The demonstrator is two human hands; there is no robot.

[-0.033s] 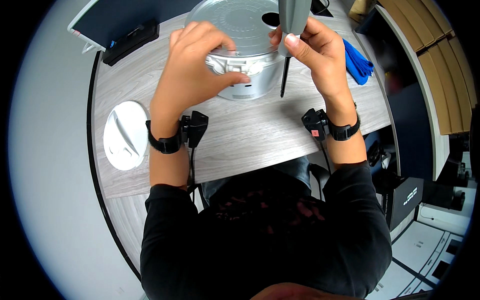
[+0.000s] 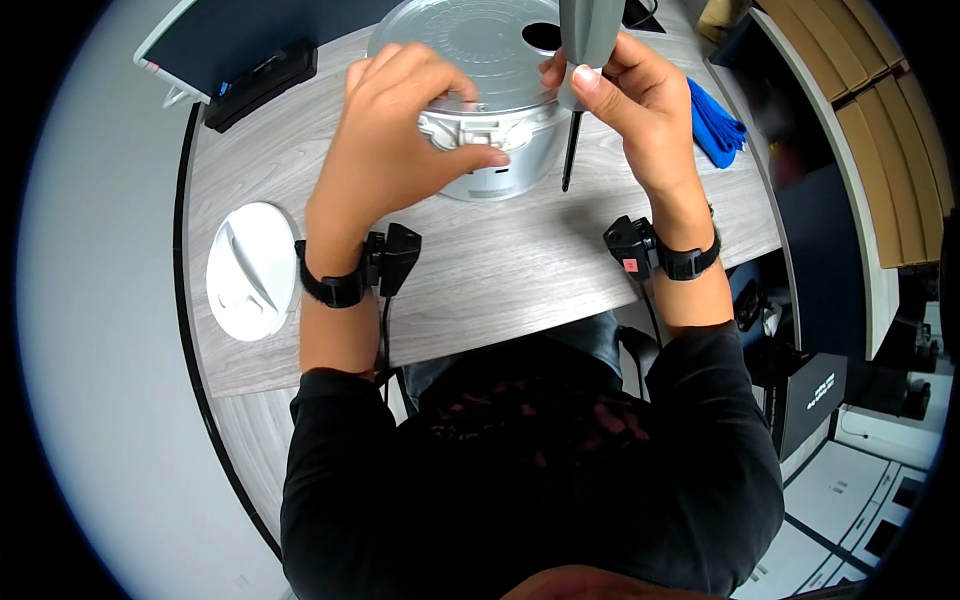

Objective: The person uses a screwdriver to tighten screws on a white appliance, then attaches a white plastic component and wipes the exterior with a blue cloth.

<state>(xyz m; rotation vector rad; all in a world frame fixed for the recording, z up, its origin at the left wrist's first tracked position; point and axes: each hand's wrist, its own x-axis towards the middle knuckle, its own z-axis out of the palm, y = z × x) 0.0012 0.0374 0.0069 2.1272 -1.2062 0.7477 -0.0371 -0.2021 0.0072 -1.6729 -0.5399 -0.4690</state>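
Observation:
My right hand (image 2: 645, 105) is closed around a grey-handled screwdriver (image 2: 588, 35), whose thin black shaft points down in front of a silver, round appliance (image 2: 505, 178), perhaps a rice cooker body. A ridged metal inner lid face with a dark round hole (image 2: 541, 37) tops the appliance. My left hand (image 2: 390, 135) is at its front left rim. The fingers curve over the edge and the thumb is spread below, beside a white plastic latch part (image 2: 480, 133). Nothing shows between them, and I cannot tell how firmly they touch. Each wrist wears a strapped black device.
A white oval cover (image 2: 252, 270) lies at the table's left. A blue cloth (image 2: 715, 125) is at the right. Behind on the left are a black box-like object (image 2: 262, 85) and a monitor. Cardboard boxes (image 2: 890, 150) stand at the far right.
My left hand has shifted very slightly to the right along the rim. The screwdriver and my right hand have hardly moved.

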